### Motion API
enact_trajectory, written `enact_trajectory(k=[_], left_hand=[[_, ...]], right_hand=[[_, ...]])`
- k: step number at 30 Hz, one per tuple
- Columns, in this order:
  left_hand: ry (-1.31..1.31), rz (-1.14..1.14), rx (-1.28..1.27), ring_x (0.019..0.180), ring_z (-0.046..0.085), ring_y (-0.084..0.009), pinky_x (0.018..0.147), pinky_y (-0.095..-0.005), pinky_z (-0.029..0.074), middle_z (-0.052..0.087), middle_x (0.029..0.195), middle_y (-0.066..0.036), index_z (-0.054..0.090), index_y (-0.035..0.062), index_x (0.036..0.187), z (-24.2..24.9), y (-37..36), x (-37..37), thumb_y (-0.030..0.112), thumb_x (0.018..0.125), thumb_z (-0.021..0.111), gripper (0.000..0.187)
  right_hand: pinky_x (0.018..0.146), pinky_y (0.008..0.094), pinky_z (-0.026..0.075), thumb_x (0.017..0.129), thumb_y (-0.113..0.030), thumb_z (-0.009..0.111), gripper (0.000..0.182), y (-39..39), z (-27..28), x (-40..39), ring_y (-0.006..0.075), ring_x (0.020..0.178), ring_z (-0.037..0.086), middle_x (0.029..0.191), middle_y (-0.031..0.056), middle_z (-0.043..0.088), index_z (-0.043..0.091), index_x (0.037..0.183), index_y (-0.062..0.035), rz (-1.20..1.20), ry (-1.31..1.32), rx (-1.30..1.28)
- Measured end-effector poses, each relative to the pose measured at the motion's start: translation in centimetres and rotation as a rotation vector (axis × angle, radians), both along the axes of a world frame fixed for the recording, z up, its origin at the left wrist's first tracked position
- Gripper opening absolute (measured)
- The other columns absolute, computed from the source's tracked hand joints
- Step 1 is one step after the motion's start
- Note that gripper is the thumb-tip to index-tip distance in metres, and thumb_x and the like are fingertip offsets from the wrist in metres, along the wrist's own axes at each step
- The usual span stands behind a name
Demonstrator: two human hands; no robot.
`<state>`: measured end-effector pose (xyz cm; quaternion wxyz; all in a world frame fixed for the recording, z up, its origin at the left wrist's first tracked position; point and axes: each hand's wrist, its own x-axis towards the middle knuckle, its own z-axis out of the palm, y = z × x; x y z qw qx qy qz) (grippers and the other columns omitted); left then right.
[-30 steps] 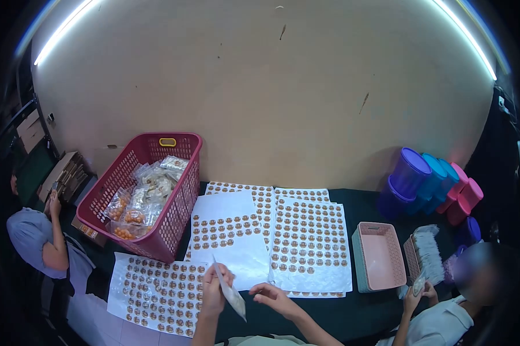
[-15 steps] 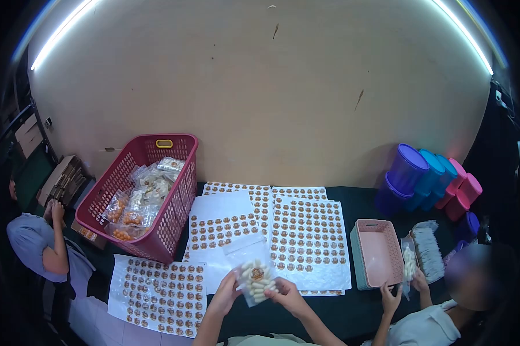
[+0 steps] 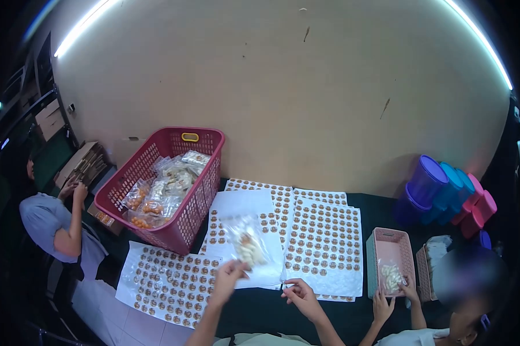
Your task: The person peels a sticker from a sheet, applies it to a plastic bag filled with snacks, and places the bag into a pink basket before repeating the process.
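Note:
A clear zip bag (image 3: 249,247) of pale, capsule-shaped pieces hangs tilted over the sticker sheets, smeared by motion. An orange-brown round sticker shows on its front. My left hand (image 3: 231,279) is closed on the bag's lower left edge. To the right, my right hand (image 3: 301,297) is apart from the bag, its fingers loosely bent and spread, with no held thing visible. Beneath and beyond my hands lie white sheets of round brown stickers (image 3: 323,239). Another sheet of stickers (image 3: 168,285) lies at the near left.
A maroon laundry basket (image 3: 182,233) at the left holds filled bags, some with orange contents. At the right, a co-worker's hands (image 3: 395,297) hold a bag over a pink-lined basket (image 3: 392,236). Purple, teal and pink tubs (image 3: 430,179) stand behind. Another person (image 3: 46,222) stands far left.
My right hand has let go of the bag and moved right. My left hand has carried the bag up and slightly left. The co-worker's bag has moved over the pink-lined basket.

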<state>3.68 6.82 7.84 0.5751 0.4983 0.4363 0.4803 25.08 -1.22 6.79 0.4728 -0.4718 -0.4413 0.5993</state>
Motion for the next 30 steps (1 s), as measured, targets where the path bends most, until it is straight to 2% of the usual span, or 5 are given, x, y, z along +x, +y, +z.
enact_trajectory(k=[5,8,17,21,30], left_hand=[[0.037,0.264,0.153,0.055,0.053,-0.0076,0.05,-0.0204,0.045,0.06,0.073,-0.006,0.053,0.0014,0.089,6.7,9.3,-5.8,0.027,0.087,0.052,0.026],[-0.455,0.159,0.06,0.087,0.056,-0.0142,0.068,-0.0219,0.047,0.051,0.114,-0.016,0.035,-0.0029,0.12,8.4,15.7,-8.7,0.045,0.085,0.047,0.061],[0.342,-0.389,-0.124,0.089,0.056,-0.0169,0.073,-0.0284,0.045,0.054,0.112,-0.009,0.039,0.0051,0.127,-8.3,8.2,-2.9,0.026,0.081,0.058,0.054],[0.789,-0.341,0.308,0.108,0.049,-0.0291,0.092,-0.0358,0.038,0.052,0.114,-0.019,0.045,0.0007,0.12,-14.3,0.0,-0.5,0.028,0.08,0.059,0.05],[-0.001,0.072,-0.399,0.064,0.061,-0.0152,0.055,-0.0201,0.047,0.062,0.088,-0.014,0.049,-0.0015,0.101,-21.8,-6.4,-1.5,0.009,0.085,0.049,0.02]], right_hand=[[0.065,0.0211,0.044,0.084,-0.013,0.055,0.022,-0.1,-1.2,1.4,0.0101,0.078,0.057,0.082,0.0064,0.059,0.052,0.102,-0.0005,-0.067,-0.073,-0.029],[0.066,0.0217,0.044,0.084,-0.012,0.054,0.021,-0.4,-1.4,1.2,0.0098,0.077,0.056,0.082,0.006,0.059,0.054,0.101,-0.0001,-0.084,-0.085,-0.031],[0.053,0.0199,0.039,0.083,-0.02,0.057,0.025,-0.3,-1.8,2.5,0.0051,0.058,0.051,0.06,0.0024,0.057,0.06,0.069,0.0006,-0.208,-0.277,0.089],[0.046,0.0218,0.035,0.082,-0.023,0.058,0.033,0.4,-1.6,5.5,0.0054,0.049,0.045,0.052,0.0019,0.052,0.054,0.059,0.0001,-0.415,-0.37,0.043],[0.061,0.0302,0.044,0.079,-0.007,0.054,0.012,-0.3,-3.9,21.9,0.0207,0.068,0.056,0.078,0.0127,0.058,0.056,0.088,0.0005,-0.975,-0.844,0.235]])
